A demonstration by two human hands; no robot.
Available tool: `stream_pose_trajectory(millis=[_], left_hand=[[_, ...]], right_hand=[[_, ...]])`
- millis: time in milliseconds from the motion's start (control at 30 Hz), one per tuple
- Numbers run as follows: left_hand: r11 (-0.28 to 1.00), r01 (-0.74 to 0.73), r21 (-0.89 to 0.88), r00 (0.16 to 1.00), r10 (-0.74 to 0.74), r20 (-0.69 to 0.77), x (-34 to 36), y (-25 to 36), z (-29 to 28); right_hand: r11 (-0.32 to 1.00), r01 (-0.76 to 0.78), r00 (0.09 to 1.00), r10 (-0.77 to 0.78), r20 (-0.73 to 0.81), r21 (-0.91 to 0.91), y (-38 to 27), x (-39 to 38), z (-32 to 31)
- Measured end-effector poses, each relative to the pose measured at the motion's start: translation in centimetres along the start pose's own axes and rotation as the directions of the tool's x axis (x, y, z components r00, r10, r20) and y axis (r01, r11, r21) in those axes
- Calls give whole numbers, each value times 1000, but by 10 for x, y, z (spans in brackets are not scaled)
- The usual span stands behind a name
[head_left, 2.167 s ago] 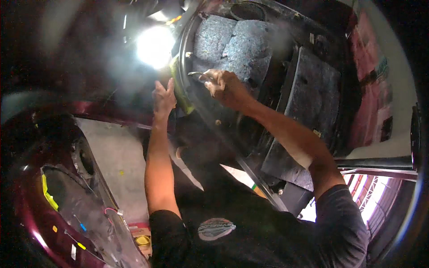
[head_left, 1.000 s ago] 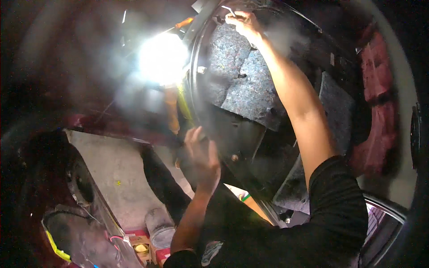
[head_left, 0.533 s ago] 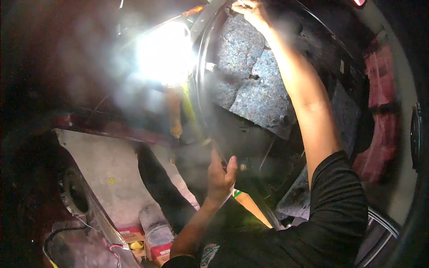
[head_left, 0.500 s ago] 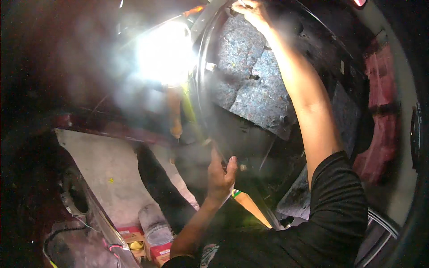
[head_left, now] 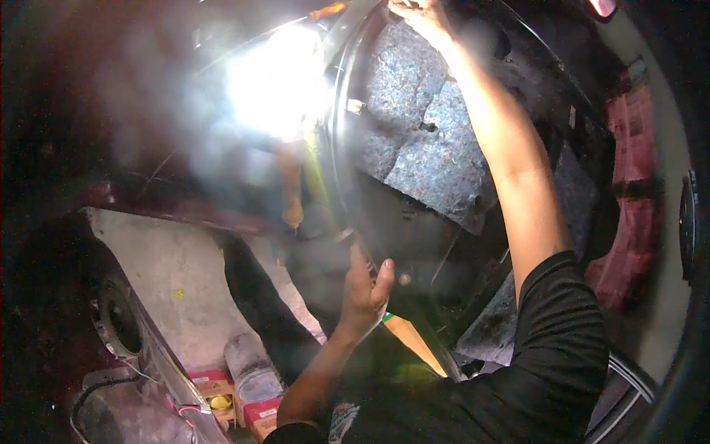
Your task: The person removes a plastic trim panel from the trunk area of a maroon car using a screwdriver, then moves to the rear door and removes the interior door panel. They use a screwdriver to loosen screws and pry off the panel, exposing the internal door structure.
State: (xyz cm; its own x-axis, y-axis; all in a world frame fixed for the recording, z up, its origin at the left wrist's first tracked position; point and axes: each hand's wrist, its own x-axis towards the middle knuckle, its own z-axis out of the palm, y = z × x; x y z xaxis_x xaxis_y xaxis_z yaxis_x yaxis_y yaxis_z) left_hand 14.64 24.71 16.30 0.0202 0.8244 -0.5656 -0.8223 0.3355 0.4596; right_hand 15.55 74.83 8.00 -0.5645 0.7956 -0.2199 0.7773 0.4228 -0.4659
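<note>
Grey-blue felt padding point(head_left: 410, 74) fills the upper middle of my remote view, lit hard from the left by a bright lamp point(head_left: 279, 83). Curved dark rim point(head_left: 339, 129) runs down beside the padding's left edge; both lie between the two hands, the padding beneath and left of the raised right forearm.

Right hand point(head_left: 423, 18): up at the top edge of my view, by the rim's upper end. Fingers bent and close together; partly cut off, so I cannot tell whether they pinch anything. Arm stretched long, I judge, because the spot is far from the body.

Left hand point(head_left: 364, 294): low, at the rim's lower run. Thumb and forefinger stand apart; the other fingers are unclear and I cannot tell whether they grip. Looks to me like a brace for the reach. Lamp probably set close so light rakes over the padding.

Orange handle point(head_left: 291, 192) hangs below the glare, beside a yellow-green strip point(head_left: 314, 170).

Surface and room: pale, stained floor point(head_left: 166, 266) at left; round speaker point(head_left: 122, 320) in an open door panel; clear tub point(head_left: 259, 388) beside red-topped cartons point(head_left: 260, 416). Far right, dusty red panel point(head_left: 629, 222). Haze veils the centre.
</note>
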Motion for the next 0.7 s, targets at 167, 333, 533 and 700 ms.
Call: stream_pose_trajectory(millis=[167, 333, 533, 700], left_hand=[[995, -94, -22, 995, 95, 12, 5, -15, -3], [992, -98, -80, 994, 101, 41, 4, -8, -5], [997, -45, 60, 999, 46, -15, 1, -24, -13], [947, -118, 299, 991, 133, -32, -7, -68, -16]], right_hand=[[981, -171, 985, 171, 13, 94, 11, 2, -3], [912, -379, 897, 320, 305, 159, 1, 15, -17], [906, -421, 893, 421, -161, 37, -24, -28, -8], [997, -68, 979, 61, -196, -32, -36, -126, -64]])
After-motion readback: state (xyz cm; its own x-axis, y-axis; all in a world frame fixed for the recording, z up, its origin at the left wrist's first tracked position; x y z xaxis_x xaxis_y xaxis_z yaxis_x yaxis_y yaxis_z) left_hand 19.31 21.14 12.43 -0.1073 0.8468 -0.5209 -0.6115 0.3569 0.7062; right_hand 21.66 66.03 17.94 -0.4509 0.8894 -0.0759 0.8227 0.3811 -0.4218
